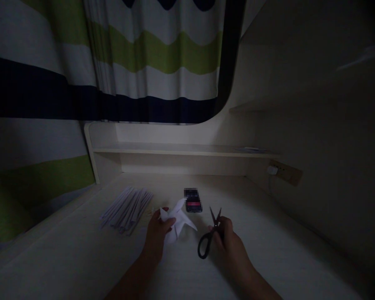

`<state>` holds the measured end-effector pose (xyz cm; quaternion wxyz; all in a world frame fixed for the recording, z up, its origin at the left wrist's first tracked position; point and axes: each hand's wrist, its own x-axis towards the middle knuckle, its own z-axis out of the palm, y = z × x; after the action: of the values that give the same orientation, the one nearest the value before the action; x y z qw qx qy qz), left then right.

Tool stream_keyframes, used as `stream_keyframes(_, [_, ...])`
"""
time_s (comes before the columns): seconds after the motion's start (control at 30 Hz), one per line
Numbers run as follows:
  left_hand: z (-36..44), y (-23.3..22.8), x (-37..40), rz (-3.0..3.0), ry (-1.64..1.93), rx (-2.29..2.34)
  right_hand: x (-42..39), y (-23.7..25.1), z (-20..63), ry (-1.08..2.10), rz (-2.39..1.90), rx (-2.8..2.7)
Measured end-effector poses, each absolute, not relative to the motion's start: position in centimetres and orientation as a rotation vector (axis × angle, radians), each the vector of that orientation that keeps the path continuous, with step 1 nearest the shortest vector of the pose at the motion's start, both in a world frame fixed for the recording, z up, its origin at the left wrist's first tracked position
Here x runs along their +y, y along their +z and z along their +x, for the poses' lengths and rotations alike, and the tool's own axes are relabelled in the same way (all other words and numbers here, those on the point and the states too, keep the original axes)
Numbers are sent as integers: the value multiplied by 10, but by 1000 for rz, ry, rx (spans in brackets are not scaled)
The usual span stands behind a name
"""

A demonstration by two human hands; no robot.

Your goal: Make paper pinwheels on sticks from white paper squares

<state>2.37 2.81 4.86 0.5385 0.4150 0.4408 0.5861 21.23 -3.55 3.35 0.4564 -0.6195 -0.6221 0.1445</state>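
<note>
My left hand (161, 223) pinches a white folded paper piece (178, 221) with several pointed flaps, held above the desk with the thumb on top. In my right hand (229, 237) is a pair of black-handled scissors (207, 239). Their blades are parted and point away from me, and one handle loop hangs free to the left of the fingers. The scissors and the paper are apart. Just beyond the paper lies a phone (193, 201) with a lit, blurred screen.
A pile of rolled or folded white paper strips (126, 210) lies on the desk (187, 275) at the left. Along the back runs a low shelf (175, 149). A socket strip with a white plug (272, 170) is on the right wall, and a striped curtain (162, 54) hangs behind.
</note>
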Motion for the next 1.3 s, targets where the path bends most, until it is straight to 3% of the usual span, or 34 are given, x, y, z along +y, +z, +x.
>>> stream_keyframes(0.3, [40, 39, 15, 1205, 1346, 1041, -50, 54, 207, 655, -1323, -1443])
stream_keyframes(0.5, [48, 37, 4, 1219, 1292, 1055, -56, 54, 199, 584, -1121, -1706])
stream_keyframes(1.3, [50, 36, -1, 1253, 1248, 1055, -53, 45, 197, 492, -1079, -1894])
